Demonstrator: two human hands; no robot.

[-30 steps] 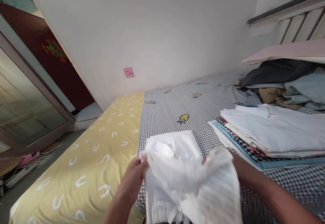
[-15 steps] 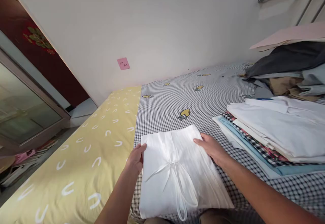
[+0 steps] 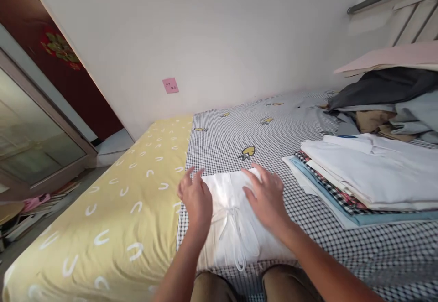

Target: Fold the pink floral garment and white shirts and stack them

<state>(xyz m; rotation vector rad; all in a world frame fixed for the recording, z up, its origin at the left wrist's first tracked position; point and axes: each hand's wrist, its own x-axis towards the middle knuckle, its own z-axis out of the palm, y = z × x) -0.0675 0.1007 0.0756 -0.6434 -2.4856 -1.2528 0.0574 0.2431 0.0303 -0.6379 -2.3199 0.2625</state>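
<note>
A folded white garment (image 3: 227,190) with a thin tie knotted in a bow (image 3: 233,211) lies flat on the checked bedsheet, just in front of my knees. My left hand (image 3: 197,195) is over its far left corner, fingers bent and apart. Over the far right part is my right hand (image 3: 265,195), its fingers spread and thumb pointing inward. Neither hand grips the cloth. Whether the fingertips touch it I cannot tell. The hands and forearms hide the garment's side edges.
A stack of folded clothes (image 3: 362,174), white shirt on top, lies at right. Behind it is a heap of dark, brown and grey clothes (image 3: 379,92). A yellow patterned sheet (image 3: 112,210) covers the left side. A pink note (image 3: 170,85) is on the wall (image 3: 219,42).
Both hands have let go of the garment's side edges and moved inward over its far part, fingers now spread. The garment's near edge appears higher in view, and my knees show more.
</note>
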